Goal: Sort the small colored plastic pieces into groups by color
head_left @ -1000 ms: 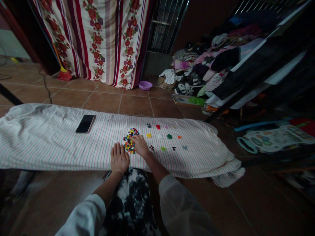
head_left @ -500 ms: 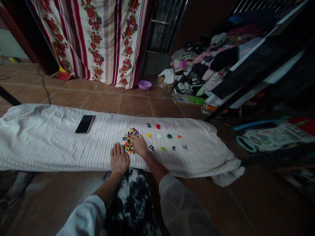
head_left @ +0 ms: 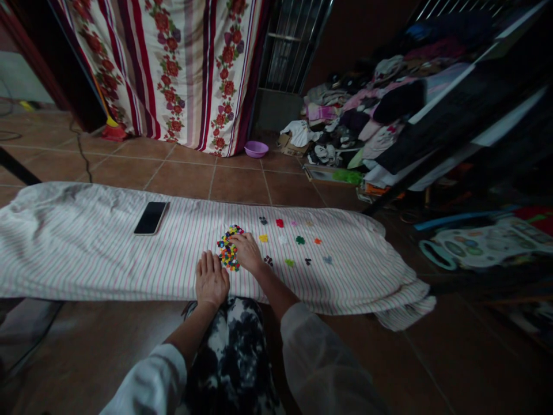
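A mixed pile of small bright-coloured pieces [head_left: 228, 256], like beads or buttons, lies on the striped cloth in front of me. My left hand [head_left: 212, 280] rests flat on the cloth just left of the pile, its fingers stretched out. With its fingertips down on the pile's right side, my right hand [head_left: 247, 253] has its fingers extended and nothing visible in them. To its right sit small single-colour groups of pieces, among them a red group [head_left: 280, 223], a yellow group [head_left: 263, 238], a dark green group [head_left: 300, 240] and a light green group [head_left: 289, 263].
A phone [head_left: 151, 218] lies on the striped cloth [head_left: 95, 248] to the left. Beyond the covered surface, a purple basin [head_left: 256, 150] stands on the tiled floor by a flowered curtain [head_left: 185, 75]. A heap of clothes [head_left: 363, 118] fills the back right.
My right fingers have shifted slightly on the pile. The left hand stays flat beside it. The whole view has moved slightly.
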Tool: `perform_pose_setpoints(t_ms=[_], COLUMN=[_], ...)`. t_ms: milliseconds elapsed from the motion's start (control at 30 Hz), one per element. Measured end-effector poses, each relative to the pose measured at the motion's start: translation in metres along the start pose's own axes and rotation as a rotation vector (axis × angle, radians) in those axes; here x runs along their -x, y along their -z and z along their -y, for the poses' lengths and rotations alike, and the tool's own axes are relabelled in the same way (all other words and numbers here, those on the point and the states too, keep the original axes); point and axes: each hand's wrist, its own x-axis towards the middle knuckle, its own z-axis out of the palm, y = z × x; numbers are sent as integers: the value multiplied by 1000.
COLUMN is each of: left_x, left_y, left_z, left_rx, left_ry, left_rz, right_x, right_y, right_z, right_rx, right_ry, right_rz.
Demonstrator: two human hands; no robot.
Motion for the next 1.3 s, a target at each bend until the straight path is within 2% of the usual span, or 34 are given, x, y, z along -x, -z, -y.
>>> perform_pose_setpoints(t_ms=[133, 333, 567, 733, 900, 1300], left_x=[0, 0, 0, 0, 0, 0], left_y=[2, 2, 3, 2, 0, 1], left_z=[0, -1, -2, -1, -1, -2], left_rx=[13, 46, 36, 7, -24, 27], left_ry=[7, 18, 16, 15, 6, 19], left_rz=[-10, 2, 20, 10, -2, -11], right_x=[-6, -12, -18, -29, -41, -60], right_y=[3, 4, 4, 11, 16, 4], right_z=[1, -5, -10, -11, -12, -10], right_rx=[2, -32, -22, -23, 51, 133], right_ry=[-46, 13, -10, -118, -164, -220], right_rz=[5, 54, 54, -27, 0, 15])
